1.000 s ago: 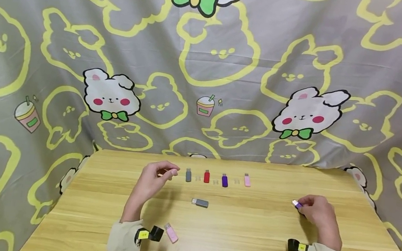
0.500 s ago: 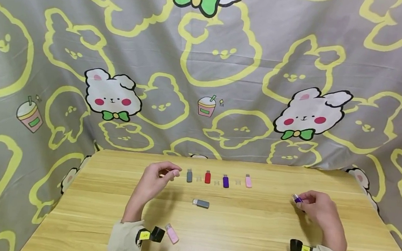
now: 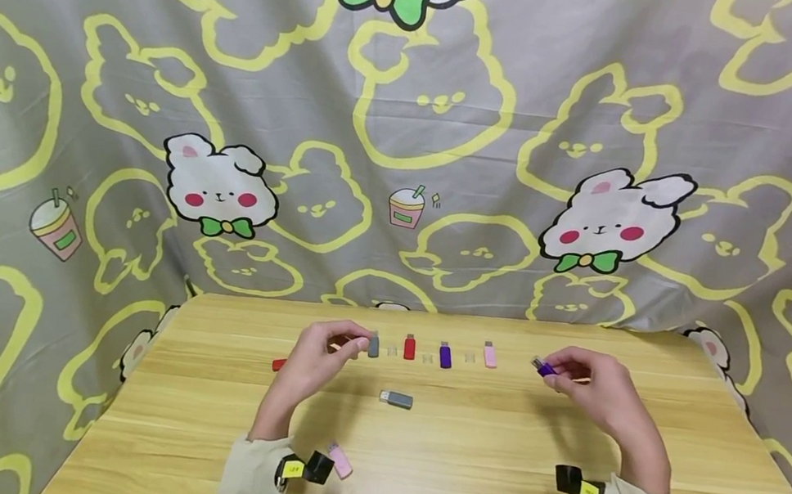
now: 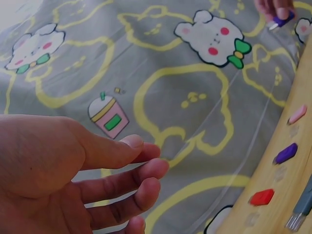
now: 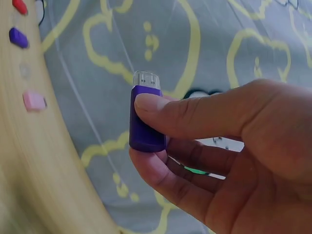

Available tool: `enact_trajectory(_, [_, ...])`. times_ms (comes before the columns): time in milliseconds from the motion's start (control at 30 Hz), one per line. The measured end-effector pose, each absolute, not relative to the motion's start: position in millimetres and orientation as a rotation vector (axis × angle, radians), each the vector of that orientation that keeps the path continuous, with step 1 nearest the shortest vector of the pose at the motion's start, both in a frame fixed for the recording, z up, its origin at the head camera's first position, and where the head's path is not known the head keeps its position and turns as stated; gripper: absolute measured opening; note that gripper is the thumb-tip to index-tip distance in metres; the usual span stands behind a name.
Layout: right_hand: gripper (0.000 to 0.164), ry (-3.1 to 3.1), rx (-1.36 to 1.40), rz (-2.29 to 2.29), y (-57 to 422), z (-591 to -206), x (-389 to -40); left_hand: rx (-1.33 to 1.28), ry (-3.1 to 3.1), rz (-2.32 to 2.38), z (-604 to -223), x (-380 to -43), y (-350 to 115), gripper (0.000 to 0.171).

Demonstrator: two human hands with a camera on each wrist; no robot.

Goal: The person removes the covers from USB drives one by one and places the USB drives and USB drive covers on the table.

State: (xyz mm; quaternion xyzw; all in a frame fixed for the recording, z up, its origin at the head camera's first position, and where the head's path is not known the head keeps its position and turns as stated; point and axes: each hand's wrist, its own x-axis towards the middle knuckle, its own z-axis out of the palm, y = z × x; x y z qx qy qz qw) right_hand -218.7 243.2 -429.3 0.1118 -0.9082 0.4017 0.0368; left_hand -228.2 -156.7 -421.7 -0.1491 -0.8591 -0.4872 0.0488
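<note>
My right hand [image 3: 590, 382] pinches a purple USB stick [image 5: 147, 119] between thumb and fingers, above the table's right side. A clear cap [image 5: 146, 78] covers that stick's connector. My left hand [image 3: 329, 354] hovers by the left end of the row, its fingers loosely bent and nothing visible between them. Across the back runs a row of USB sticks: grey [image 3: 374, 345], red [image 3: 409, 347], purple [image 3: 445, 356] and pink [image 3: 490, 355]. Small clear caps [image 3: 427, 359] lie in the gaps of this row.
In front of the row a grey USB stick [image 3: 396, 399] lies sideways. Near the left wrist is a pink USB stick [image 3: 341, 461]. A red one [image 3: 278, 364] is partly hidden behind the left hand. A patterned curtain [image 3: 454, 139] hangs behind the wooden table [image 3: 457, 477].
My right hand has moved left and toward the back with the purple USB stick. My left hand has shifted slightly right, and a red USB stick now shows behind it.
</note>
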Motion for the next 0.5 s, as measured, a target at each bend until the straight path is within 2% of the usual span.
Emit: enact_trajectory(500, [0.013,-2.697,0.586,1.564,183.6,-419.1,-222.7,-0.665,-2.620,-1.591,-422.4,-222.0,-122.6,0.012])
